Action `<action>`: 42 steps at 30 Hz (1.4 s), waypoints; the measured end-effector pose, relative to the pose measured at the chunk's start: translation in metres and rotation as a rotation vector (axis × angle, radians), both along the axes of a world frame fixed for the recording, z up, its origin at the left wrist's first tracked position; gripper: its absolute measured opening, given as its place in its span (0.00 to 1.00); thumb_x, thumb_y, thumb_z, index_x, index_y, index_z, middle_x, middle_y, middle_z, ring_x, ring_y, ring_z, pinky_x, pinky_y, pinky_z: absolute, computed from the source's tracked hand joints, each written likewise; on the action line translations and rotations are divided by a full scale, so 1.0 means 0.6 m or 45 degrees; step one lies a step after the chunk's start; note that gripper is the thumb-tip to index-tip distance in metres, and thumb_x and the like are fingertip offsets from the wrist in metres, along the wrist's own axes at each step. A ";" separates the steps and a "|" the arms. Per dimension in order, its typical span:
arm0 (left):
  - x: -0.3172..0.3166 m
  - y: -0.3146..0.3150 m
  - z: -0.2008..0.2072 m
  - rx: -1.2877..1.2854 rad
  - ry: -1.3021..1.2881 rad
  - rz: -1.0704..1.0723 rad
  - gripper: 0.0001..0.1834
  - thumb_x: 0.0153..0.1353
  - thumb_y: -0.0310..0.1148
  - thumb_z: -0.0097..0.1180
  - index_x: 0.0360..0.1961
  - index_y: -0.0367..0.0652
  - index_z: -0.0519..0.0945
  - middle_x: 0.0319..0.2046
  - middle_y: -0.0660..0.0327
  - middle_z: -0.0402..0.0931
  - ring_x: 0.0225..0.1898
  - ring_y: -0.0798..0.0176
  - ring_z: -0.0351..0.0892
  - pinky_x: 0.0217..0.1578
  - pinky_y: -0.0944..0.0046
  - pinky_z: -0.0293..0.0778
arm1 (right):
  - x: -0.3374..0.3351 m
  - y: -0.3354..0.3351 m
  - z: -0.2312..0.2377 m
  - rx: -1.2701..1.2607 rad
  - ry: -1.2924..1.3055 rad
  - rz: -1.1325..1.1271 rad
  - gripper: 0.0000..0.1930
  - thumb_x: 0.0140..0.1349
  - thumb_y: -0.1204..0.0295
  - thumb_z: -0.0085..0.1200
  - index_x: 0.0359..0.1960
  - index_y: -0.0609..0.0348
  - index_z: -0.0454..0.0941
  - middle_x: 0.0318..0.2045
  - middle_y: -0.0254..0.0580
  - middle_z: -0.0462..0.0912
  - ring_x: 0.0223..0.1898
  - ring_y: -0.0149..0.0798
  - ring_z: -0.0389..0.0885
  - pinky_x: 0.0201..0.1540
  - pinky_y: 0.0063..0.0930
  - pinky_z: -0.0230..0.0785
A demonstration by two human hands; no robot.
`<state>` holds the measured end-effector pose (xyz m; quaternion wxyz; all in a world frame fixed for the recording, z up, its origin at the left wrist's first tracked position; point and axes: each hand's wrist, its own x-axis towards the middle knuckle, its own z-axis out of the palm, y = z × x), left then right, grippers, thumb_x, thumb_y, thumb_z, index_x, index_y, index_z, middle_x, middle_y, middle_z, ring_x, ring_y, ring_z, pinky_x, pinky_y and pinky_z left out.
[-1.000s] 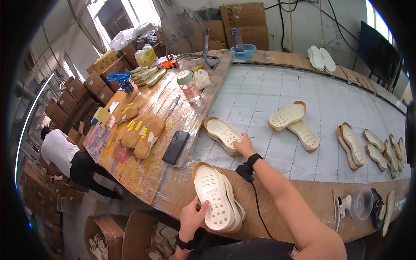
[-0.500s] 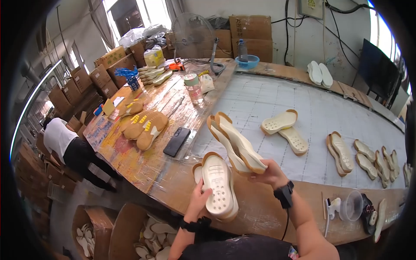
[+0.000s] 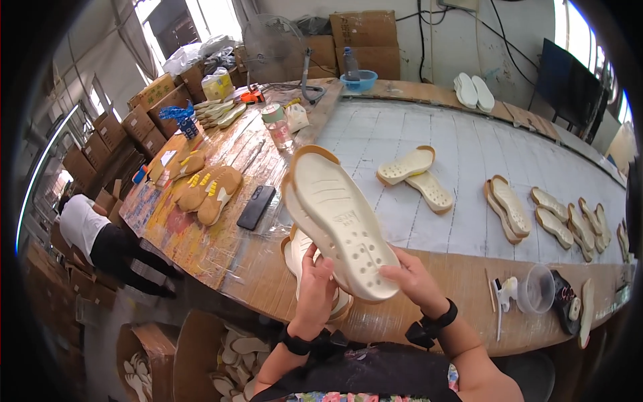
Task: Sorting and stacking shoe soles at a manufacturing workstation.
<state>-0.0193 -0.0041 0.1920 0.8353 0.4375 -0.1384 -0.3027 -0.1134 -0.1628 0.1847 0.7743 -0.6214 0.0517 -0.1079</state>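
Note:
A pair of cream shoe soles (image 3: pixel 345 208) with tan rims is held up, tilted, over the table's near edge. The upper sole's inner face shows, with grooves toward the toe and round holes at the heel. My right hand (image 3: pixel 416 280) is closed on the heel end, its thumb on the inner face. My left hand (image 3: pixel 316 295) has its fingers curled at the pair's left edge; the soles partly hide its grip. Beneath, another sole pair (image 3: pixel 289 258) lies on the table, mostly covered by the held pair and my left hand.
More cream soles (image 3: pixel 416 177) lie on the grey-white sheet (image 3: pixel 462 141) to the right. On the left are tan soles (image 3: pixel 214 191) and a phone (image 3: pixel 256 208). A clear plastic tub (image 3: pixel 536 289) stands at near right. Cardboard boxes of soles (image 3: pixel 238 355) stand below the edge; a person (image 3: pixel 87 224) bends at far left.
My right hand has brought its sole pair down and left, turning the inner face up. My left hand has left the lower pair and come to the held one. The view has shifted slightly.

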 end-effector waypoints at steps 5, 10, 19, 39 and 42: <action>-0.005 -0.023 0.013 -0.104 0.242 0.034 0.30 0.61 0.53 0.38 0.56 0.41 0.57 0.51 0.57 0.63 0.52 0.59 0.65 0.52 0.59 0.63 | -0.003 0.031 0.030 -0.925 -0.183 -0.217 0.38 0.48 0.66 0.60 0.58 0.68 0.54 0.53 0.54 0.65 0.50 0.47 0.66 0.51 0.29 0.60; -0.006 -0.013 0.000 -0.274 0.220 0.069 0.31 0.61 0.58 0.31 0.56 0.47 0.60 0.50 0.60 0.64 0.52 0.59 0.64 0.52 0.58 0.63 | 0.003 0.071 0.028 -0.910 -0.678 -0.342 0.56 0.35 0.60 0.69 0.62 0.66 0.43 0.57 0.56 0.58 0.54 0.55 0.60 0.54 0.39 0.56; -0.003 0.032 -0.049 0.187 -0.288 0.109 0.24 0.61 0.50 0.38 0.47 0.41 0.64 0.40 0.56 0.68 0.42 0.60 0.71 0.45 0.61 0.69 | -0.024 0.042 0.000 -0.599 -0.631 -0.041 0.28 0.47 0.71 0.60 0.52 0.61 0.65 0.46 0.46 0.72 0.40 0.36 0.71 0.43 0.26 0.64; 0.003 0.105 0.032 0.591 -0.264 0.201 0.25 0.61 0.47 0.44 0.48 0.34 0.67 0.37 0.60 0.74 0.34 0.69 0.75 0.35 0.71 0.72 | 0.060 -0.005 0.019 -0.203 -0.219 0.165 0.16 0.61 0.69 0.45 0.49 0.65 0.69 0.42 0.41 0.76 0.40 0.29 0.74 0.44 0.21 0.66; 0.063 0.115 0.030 0.626 -0.067 0.122 0.22 0.63 0.42 0.43 0.48 0.33 0.67 0.38 0.59 0.75 0.33 0.69 0.76 0.35 0.70 0.72 | 0.089 -0.010 -0.103 -0.106 0.074 0.216 0.20 0.59 0.65 0.48 0.49 0.65 0.67 0.41 0.43 0.75 0.39 0.30 0.74 0.43 0.22 0.66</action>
